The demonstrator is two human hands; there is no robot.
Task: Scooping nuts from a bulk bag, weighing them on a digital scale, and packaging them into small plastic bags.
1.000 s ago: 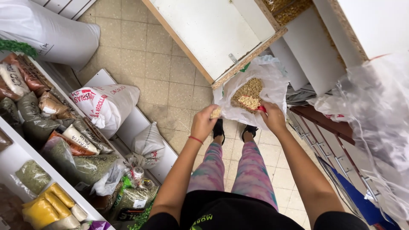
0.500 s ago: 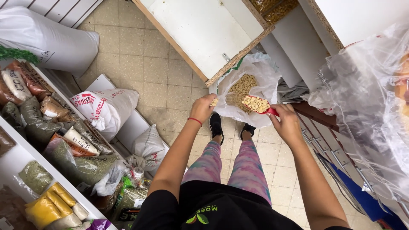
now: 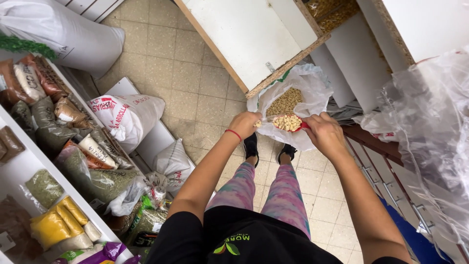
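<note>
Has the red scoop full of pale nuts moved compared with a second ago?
Yes. The red scoop in the right hand has come out of the clear plastic bag, away from the white wooden bin lid and toward the person.

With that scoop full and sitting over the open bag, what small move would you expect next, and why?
Probably a slight tilt of the red scoop, tipping its pale nuts into the clear plastic bag. The right hand holds the loaded scoop right at the bag's mouth, the left hand holds the rim open, and nuts already lie inside.
</note>
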